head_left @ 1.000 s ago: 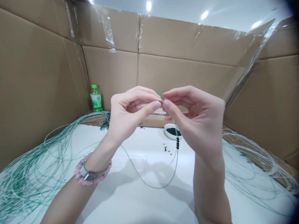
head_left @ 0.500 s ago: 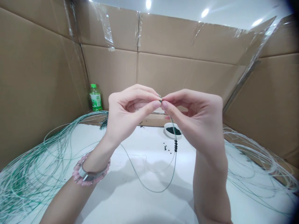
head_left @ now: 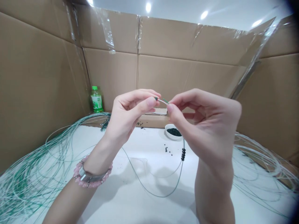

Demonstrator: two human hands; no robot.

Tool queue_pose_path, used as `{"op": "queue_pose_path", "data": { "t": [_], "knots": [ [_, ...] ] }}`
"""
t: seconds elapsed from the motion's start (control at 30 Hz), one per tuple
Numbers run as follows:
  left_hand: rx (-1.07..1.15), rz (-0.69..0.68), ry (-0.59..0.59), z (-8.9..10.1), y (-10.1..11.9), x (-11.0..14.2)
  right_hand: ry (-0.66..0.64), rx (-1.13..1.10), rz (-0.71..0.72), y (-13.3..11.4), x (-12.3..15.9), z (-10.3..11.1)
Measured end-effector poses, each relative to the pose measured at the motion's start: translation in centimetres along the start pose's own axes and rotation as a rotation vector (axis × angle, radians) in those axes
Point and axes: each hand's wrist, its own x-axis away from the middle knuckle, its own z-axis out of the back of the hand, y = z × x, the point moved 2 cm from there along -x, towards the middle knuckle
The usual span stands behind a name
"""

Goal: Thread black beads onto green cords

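Left hand (head_left: 130,115) pinches bead (head_left: 155,98) on wire (head_left: 162,101); right hand (head_left: 203,124) pinches the wire, hands just apart. Strung beads (head_left: 183,154) hang below; bowl (head_left: 173,132) beyond.

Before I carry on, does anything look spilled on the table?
Yes. Loose dark beads lie on the table in front of the white dish, with more by the cardboard behind it. They look spilled, since the rest sit in the dish.

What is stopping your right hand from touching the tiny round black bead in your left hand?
Nothing visible blocks it. The right hand and the left hand, which pinches the tiny round black bead, are only slightly apart, with just a thin pale cord across the gap.
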Motion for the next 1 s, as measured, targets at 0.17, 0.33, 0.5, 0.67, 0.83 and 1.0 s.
{"op": "queue_pose_path", "data": {
  "t": [0.17, 0.33, 0.5, 0.67, 0.83, 1.0],
  "knots": [
    [0.007, 0.015, 0.014, 0.01, -0.12, -0.08, 0.006, 0.052, 0.010, -0.18, 0.08, -0.01],
    [0.014, 0.002, 0.015, -0.13, -0.11, -0.14, -0.004, 0.059, 0.009, -0.23, 0.04, 0.01],
    [0.025, -0.010, 0.013, -0.21, -0.07, -0.08, 0.004, 0.050, 0.012, -0.15, 0.06, -0.05],
    [-0.016, -0.022, 0.028, -0.24, 0.04, -0.04, 0.009, 0.059, 0.018, -0.09, 0.11, -0.12],
    [-0.016, -0.034, 0.031, -0.35, 0.05, 0.04, 0.010, 0.051, 0.020, -0.05, 0.00, -0.18],
    [0.061, -0.038, 0.028, -0.61, -0.16, 0.36, 0.012, 0.044, 0.015, -0.06, 0.00, -0.27]
  ]
}}
